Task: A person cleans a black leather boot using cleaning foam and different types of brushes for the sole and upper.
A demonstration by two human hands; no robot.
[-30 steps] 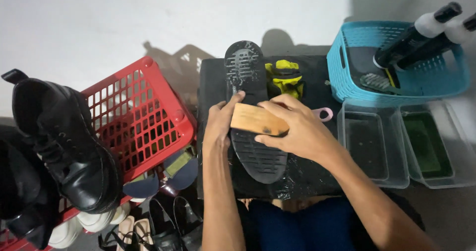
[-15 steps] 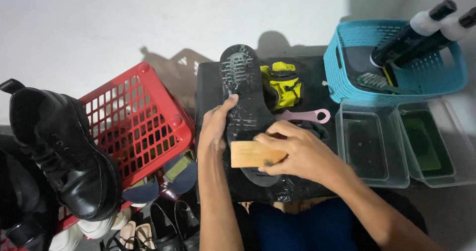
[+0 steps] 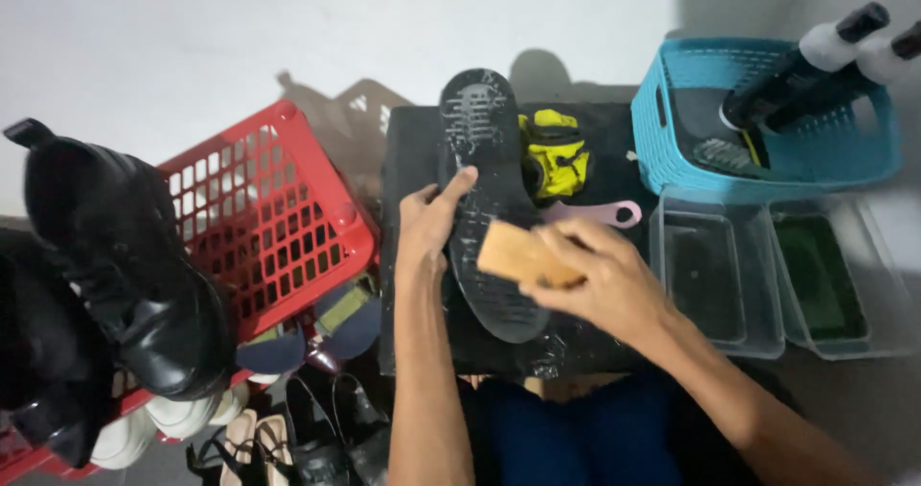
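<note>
Since the earlier frames, the right hand (image 3: pixel 600 280) and its wooden brush (image 3: pixel 526 255) have slid down the black shoe sole (image 3: pixel 484 208) from its middle toward the heel end, then edged back up a little; the left hand (image 3: pixel 429 219) has stayed at the sole's left edge.

Now the shoe lies sole-up on a black work surface (image 3: pixel 408 284), toe end pointing away from the person, heel end nearest them. Left-hand fingers are spread, the forefinger stretched across the tread and the palm pressed against the sole's side, steadying it rather than closing round it. Right-hand fingers are curled tight over the brush's wooden back, clamped on it, and the brush rests on the lower half of the sole. The tread looks wet or soapy, though the gloss makes this hard to judge.

Just beside the sole, on the right, lies a yellow and black cloth-like bundle (image 3: pixel 554 152), and below it a pink handle (image 3: pixel 600 213) pokes out past the right hand. Further right stands a teal basket (image 3: pixel 662 131) holding black bottles with white collars (image 3: pixel 806 54), and in front of it two clear plastic tubs (image 3: pixel 715 275); the right one shows green inside.

To the left a red basket (image 3: pixel 278 217) tilts against the work surface, a black leather boot (image 3: pixel 125 265) rests on its rim, and a mixed pile of shoes (image 3: pixel 288 419) lies on the floor below.
</note>
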